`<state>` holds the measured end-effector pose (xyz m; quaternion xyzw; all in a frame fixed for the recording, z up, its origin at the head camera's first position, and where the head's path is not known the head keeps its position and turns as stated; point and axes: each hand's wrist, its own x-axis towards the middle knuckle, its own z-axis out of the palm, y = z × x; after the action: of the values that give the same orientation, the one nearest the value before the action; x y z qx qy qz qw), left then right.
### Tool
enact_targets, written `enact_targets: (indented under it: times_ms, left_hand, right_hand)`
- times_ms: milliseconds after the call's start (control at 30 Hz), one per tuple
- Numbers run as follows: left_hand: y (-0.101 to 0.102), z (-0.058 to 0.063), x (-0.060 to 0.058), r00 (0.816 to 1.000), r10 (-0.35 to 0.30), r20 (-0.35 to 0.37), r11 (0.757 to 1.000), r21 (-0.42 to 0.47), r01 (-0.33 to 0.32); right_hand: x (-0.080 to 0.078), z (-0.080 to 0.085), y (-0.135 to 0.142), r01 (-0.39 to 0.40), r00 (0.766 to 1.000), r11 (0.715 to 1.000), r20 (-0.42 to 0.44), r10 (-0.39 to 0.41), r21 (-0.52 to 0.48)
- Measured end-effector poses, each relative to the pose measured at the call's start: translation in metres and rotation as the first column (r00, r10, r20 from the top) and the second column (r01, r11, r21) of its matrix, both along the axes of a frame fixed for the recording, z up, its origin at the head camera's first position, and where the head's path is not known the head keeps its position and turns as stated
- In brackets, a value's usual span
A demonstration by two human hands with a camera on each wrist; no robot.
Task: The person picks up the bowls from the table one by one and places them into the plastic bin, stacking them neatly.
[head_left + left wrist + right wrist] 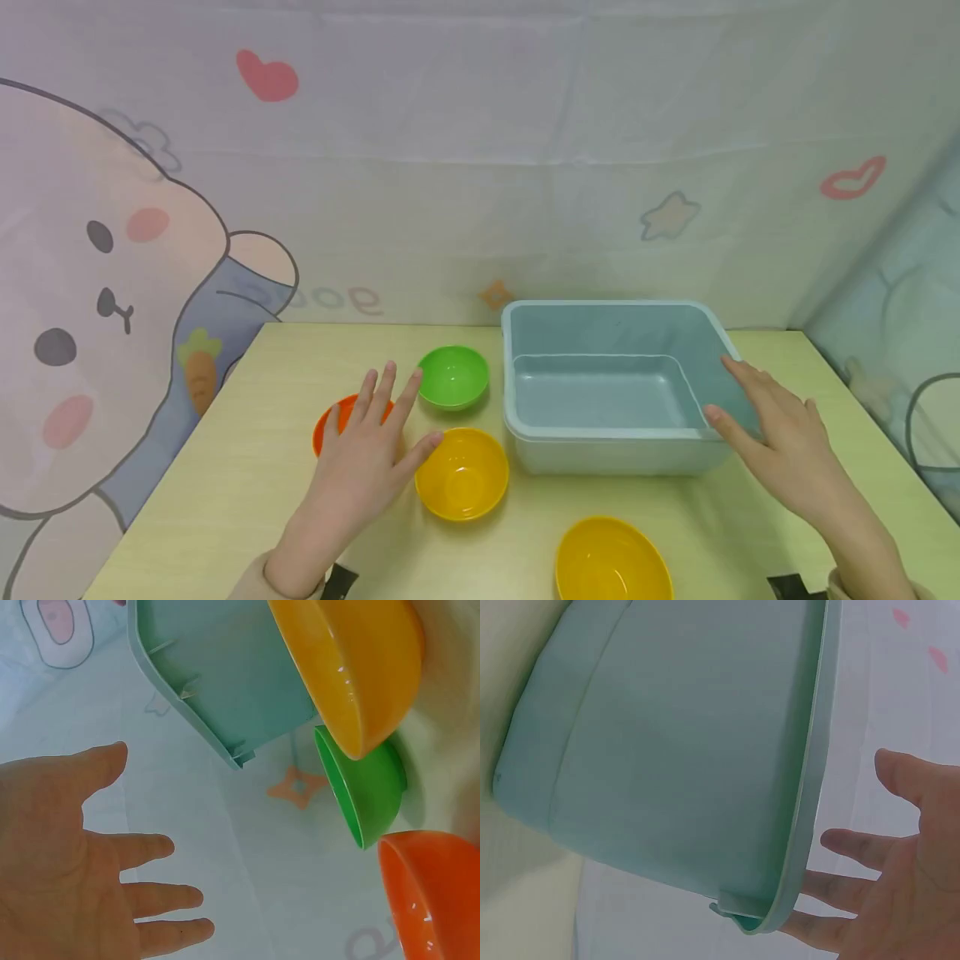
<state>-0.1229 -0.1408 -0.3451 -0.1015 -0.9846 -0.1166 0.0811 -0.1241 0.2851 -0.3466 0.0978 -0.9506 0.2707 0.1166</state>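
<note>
My left hand hovers with spread fingers above the orange bowl, hiding part of it. In the left wrist view this hand is apart from the bowls and holds nothing. Behind it sits a green bowl, and just to its right a yellow bowl. Another yellow bowl lies at the front, cut off by the frame's lower edge. Over the right side of the pale blue basin is my right hand, fingers extended and holding nothing. The right wrist view shows its fingers beside the basin rim.
All the bowls and the basin stand on a light wooden table. A printed cloth with a cartoon animal, hearts and stars hangs behind the table. More cloth hangs along the right side.
</note>
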Motion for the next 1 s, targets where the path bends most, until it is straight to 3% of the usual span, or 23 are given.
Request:
enact_targets:
  times_ms: [533, 1000]
  left_hand:
    - [0.002, -0.012, 0.004, 0.999, 0.007, 0.032, 0.999, 0.034, -0.008]
    - [0.005, -0.017, 0.008, 0.998, -0.012, 0.068, 0.999, 0.039, 0.01]
  right_hand:
    - [-0.01, -0.008, 0.007, 0.007, 0.996, 0.996, -0.089, -0.015, -0.088]
    - [-0.011, -0.009, 0.014, 0.034, 0.999, 0.992, 0.003, -0.034, -0.12]
